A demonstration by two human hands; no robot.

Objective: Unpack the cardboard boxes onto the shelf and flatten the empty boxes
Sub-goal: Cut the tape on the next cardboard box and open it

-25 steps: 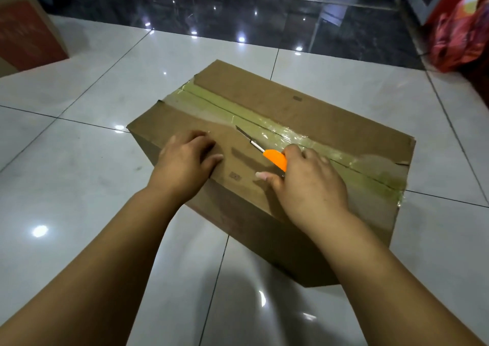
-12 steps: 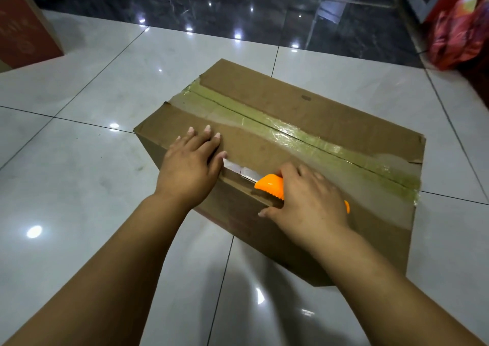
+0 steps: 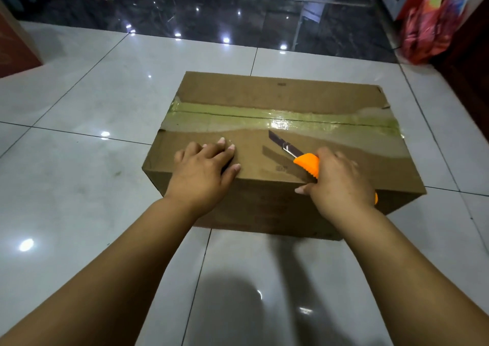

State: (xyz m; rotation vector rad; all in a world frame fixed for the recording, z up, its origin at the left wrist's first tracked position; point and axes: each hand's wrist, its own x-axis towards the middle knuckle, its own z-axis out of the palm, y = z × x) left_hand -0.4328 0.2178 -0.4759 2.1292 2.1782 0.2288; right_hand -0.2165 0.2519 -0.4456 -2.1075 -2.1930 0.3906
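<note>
Cardboard box [image 3: 304, 99] sits on the white tiled floor [image 3: 79, 102], closed, beneath both hands, its top seam sealed with a strip of greenish tape [image 3: 264, 114] running just beyond the fingertips. Left of the left hand, another brown box [image 3: 16, 51] stands at the frame edge. The left hand [image 3: 203, 173] rests flat on the near flap, fingers straight. The right hand [image 3: 338, 184] grips an orange utility knife [image 3: 308, 164], its blade extended, pointing up and left over the flap toward the tape. Far beyond the right hand lies a red bag [image 3: 426, 30].
</note>
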